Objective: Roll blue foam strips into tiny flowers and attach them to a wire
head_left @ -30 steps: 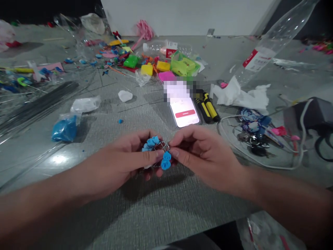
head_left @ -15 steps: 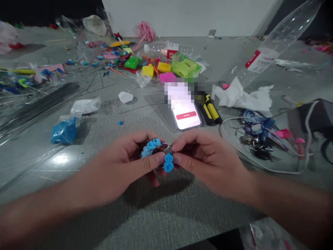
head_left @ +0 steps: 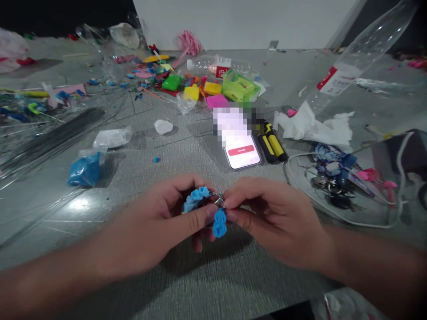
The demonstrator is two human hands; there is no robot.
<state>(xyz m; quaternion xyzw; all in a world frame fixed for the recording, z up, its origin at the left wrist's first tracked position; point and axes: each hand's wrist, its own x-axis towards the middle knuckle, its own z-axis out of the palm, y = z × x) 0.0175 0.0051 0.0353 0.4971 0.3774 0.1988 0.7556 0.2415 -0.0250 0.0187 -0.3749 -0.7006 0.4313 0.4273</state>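
Between my hands, above the near part of the table, is a thin wire loop with small blue roses point(head_left: 219, 223). Several roses line its left side, and two more hang lower near the middle. My left hand point(head_left: 167, 215) is closed, thumb and fingers pinching the loop from the left, with some fingers hidden behind it. From the right, my right hand point(head_left: 270, 218) pinches the twisted wire end close to the two lower roses. A small bit of blue clay point(head_left: 156, 159) lies on the table beyond my left hand.
Beyond my hands lie a lit phone point(head_left: 242, 153) and yellow-black pliers point(head_left: 273, 144). A bag of blue clay point(head_left: 84, 170) and wire strands point(head_left: 66, 131) lie left. At right are crumpled tissue point(head_left: 313, 122), a white cable point(head_left: 353, 223) and a plastic bottle point(head_left: 340, 75).
Both hands and the rose loop sit slightly lower in the picture; the whole view has shifted a little down and right. Both hands keep their pinch.
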